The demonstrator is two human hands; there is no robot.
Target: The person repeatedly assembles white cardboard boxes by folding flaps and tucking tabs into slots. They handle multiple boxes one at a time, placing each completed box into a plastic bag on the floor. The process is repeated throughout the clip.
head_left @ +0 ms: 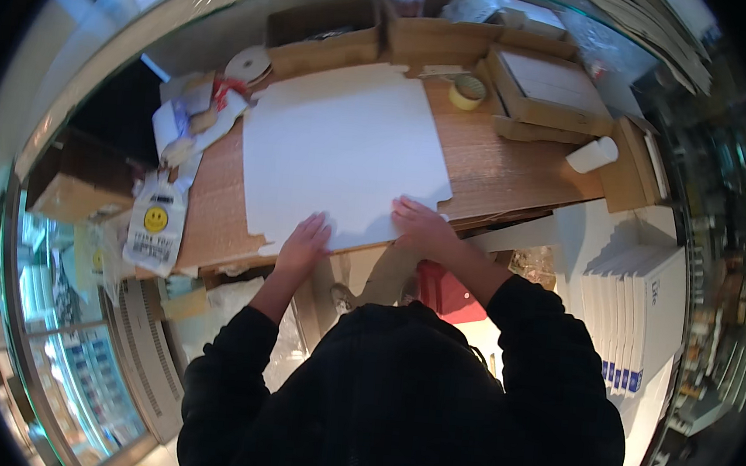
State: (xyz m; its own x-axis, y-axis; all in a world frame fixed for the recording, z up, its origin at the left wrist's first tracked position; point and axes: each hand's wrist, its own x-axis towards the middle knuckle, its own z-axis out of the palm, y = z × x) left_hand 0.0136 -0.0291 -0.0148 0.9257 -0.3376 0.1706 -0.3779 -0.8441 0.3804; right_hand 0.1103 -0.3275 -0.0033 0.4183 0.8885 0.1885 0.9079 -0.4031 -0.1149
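A large white flat cardboard blank point(345, 143) with small notched tabs at its corners lies on the wooden table. My left hand point(307, 238) rests at its near edge, left of the middle, fingers stretched forward over the board. Further right along that same edge, my right hand point(423, 226) lies with its fingers on the white surface. Both hands look open, and nothing shows in them.
At the back stand an open brown box point(322, 41) and a roll of tape point(466, 92). A white cylinder point(592, 155) lies at the right, beyond a stack of white boxes point(638, 315). A white plastic bag point(156, 225) hangs over the table's left side.
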